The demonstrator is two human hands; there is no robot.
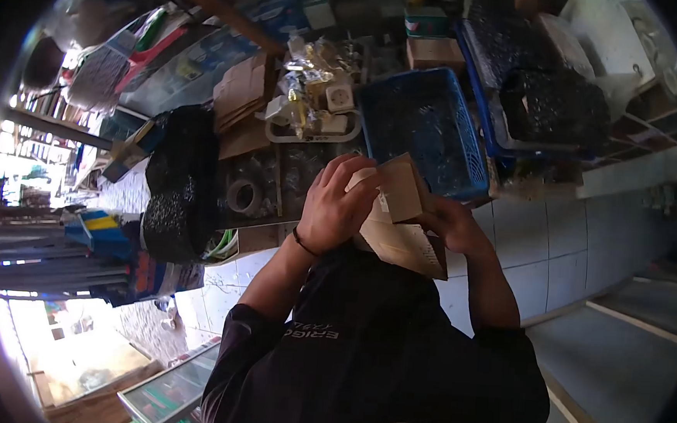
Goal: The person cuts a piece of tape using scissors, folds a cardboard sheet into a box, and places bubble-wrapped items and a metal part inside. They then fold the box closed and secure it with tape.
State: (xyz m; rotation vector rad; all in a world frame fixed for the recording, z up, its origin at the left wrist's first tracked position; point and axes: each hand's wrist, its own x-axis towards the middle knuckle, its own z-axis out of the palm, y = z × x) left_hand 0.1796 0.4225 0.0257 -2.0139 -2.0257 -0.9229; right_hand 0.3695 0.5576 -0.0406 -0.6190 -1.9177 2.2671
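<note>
Close in front of my chest is a small brown cardboard box (401,196) with its flaps folded outward and a small pale label on one side. My left hand (339,200) is bent over the box's left side, its fingers curled on the cardboard edge. On the other side, my right hand (455,225) grips the right edge, with some fingers hidden behind the panel. A lower panel (402,246) with faint print hangs toward my shirt. What is inside the box cannot be made out.
Just beyond the box stands a blue plastic basket (477,162). Left of it, a white tray (312,138) bears sockets and bagged parts. Folded cardboard (241,89), a tape roll (244,196) and a black plastic-wrapped bundle (177,186) lie further left. A blue crate (482,88) holds black bags.
</note>
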